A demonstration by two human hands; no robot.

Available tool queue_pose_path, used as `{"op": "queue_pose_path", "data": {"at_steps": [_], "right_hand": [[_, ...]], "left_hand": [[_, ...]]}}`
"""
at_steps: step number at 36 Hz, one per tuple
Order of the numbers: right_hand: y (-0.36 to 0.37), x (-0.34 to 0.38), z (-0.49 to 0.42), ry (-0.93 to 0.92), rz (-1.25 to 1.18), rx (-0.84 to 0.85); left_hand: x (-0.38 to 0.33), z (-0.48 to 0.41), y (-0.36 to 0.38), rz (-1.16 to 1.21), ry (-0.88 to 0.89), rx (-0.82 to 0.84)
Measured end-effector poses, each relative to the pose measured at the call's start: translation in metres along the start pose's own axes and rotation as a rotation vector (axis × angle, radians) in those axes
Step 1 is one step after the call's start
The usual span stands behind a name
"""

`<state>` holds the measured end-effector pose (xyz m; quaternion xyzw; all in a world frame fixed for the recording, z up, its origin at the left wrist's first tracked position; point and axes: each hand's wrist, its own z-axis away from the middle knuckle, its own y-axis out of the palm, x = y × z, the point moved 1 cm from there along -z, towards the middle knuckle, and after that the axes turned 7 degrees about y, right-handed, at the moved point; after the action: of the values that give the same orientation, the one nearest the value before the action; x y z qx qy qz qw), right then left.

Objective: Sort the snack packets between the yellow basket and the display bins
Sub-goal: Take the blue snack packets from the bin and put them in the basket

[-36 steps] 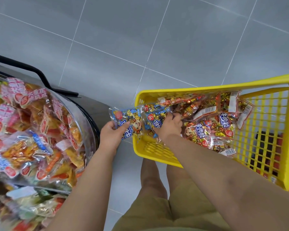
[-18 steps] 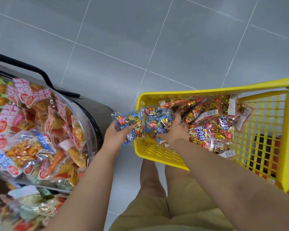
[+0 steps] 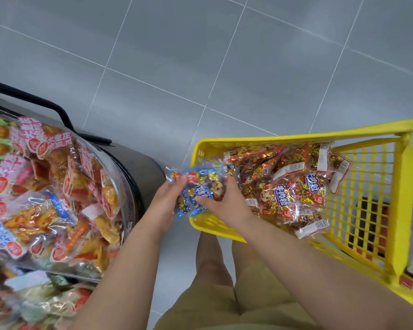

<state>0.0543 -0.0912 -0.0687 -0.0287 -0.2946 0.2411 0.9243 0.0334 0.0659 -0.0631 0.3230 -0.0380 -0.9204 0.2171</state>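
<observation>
A yellow basket (image 3: pixel 262 140) stands on the floor at the right, holding several red and gold snack packets (image 3: pixel 289 194). Over its left rim I hold a bunch of blue snack packets (image 3: pixel 202 184) between both hands. My left hand (image 3: pixel 165 203) grips the bunch from the left, thumb on top. My right hand (image 3: pixel 221 202) grips it from the right, thumb across the front. At the left a round clear display bin (image 3: pixel 126 184) is full of orange and pink snack packets (image 3: pixel 57 186).
A black handle bar (image 3: pixel 57 110) runs above the display bin. A lower bin (image 3: pixel 41 298) with more packets shows at the bottom left. Grey tiled floor (image 3: pixel 224 67) spreads beyond. My legs (image 3: pixel 215 270) stand between bin and basket.
My right hand has drawn blue packets out of the basket and brought them against those in my left hand; both hands now hold one bunch at the basket's left rim.
</observation>
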Motion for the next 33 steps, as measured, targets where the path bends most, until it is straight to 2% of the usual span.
{"op": "queue_pose_path", "data": {"at_steps": [2, 5, 6, 8, 10, 13, 21, 27, 33], "right_hand": [[0.013, 0.005, 0.0, -0.063, 0.101, 0.047], [0.022, 0.007, -0.005, -0.069, 0.128, 0.16], [0.021, 0.008, -0.009, -0.086, 0.078, 0.15], [0.013, 0.004, -0.023, -0.078, -0.002, 0.012], [0.004, -0.005, -0.044, 0.047, 0.077, -0.13], [-0.003, -0.016, -0.073, 0.203, 0.227, -0.221], [0.001, -0.022, -0.107, 0.403, 0.414, -0.195], [-0.01, -0.03, -0.099, 0.473, 0.176, -0.138], [-0.021, -0.023, -0.068, 0.435, -0.132, -0.024]], "left_hand": [[-0.001, 0.0, -0.001, -0.078, 0.02, 0.0], [0.0, -0.003, -0.004, -0.054, 0.023, -0.112], [0.0, -0.004, -0.006, -0.051, 0.036, -0.154], [0.0, -0.006, -0.008, -0.017, 0.051, -0.225], [0.001, -0.009, -0.011, 0.024, 0.048, -0.263], [0.003, -0.011, -0.013, 0.034, 0.028, -0.266], [0.012, -0.012, -0.018, 0.056, 0.003, -0.283], [0.013, -0.01, -0.02, 0.068, -0.011, -0.277], [0.007, 0.0, -0.02, 0.074, -0.027, -0.3]]}}
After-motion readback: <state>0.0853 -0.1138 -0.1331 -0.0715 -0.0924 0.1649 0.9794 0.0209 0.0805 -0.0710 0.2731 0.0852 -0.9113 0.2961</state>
